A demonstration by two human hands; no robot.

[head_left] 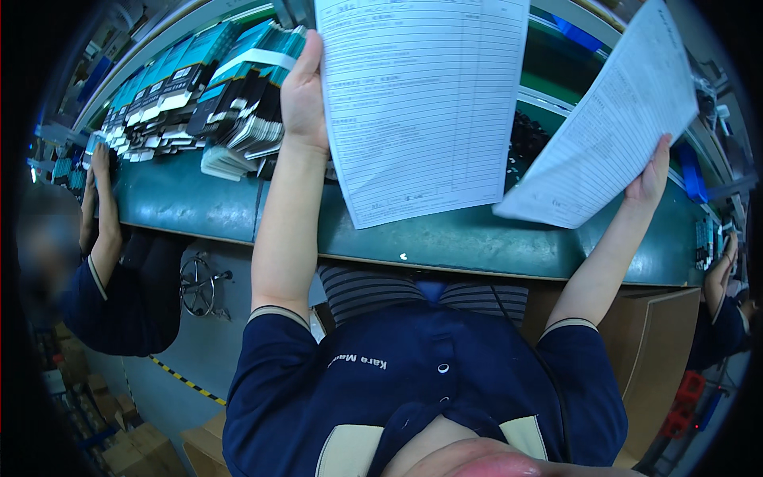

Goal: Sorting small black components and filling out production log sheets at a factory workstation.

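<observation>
In my left hand [304, 103] is a printed sheet of paper [421, 111], gripped by its left edge with the thumb up along the margin. It hangs over the bench, its lines of print and ruled columns facing me. My right hand [652, 175] pinches a second printed sheet [608, 119] at its lower right edge. That sheet is tilted, its top leaning to the right and its lower left corner close to the first sheet. Both sheets are raised above the green bench top [366, 246]. Part of each hand's fingers is hidden behind the paper.
Stacks of flat teal-and-black cartons [246, 79] lie at the back left of the bench. Small black parts [524, 143] show between the sheets. A co-worker [119, 294] sits at the left, another [723, 318] at the far right. A cardboard box [652, 342] stands below the bench.
</observation>
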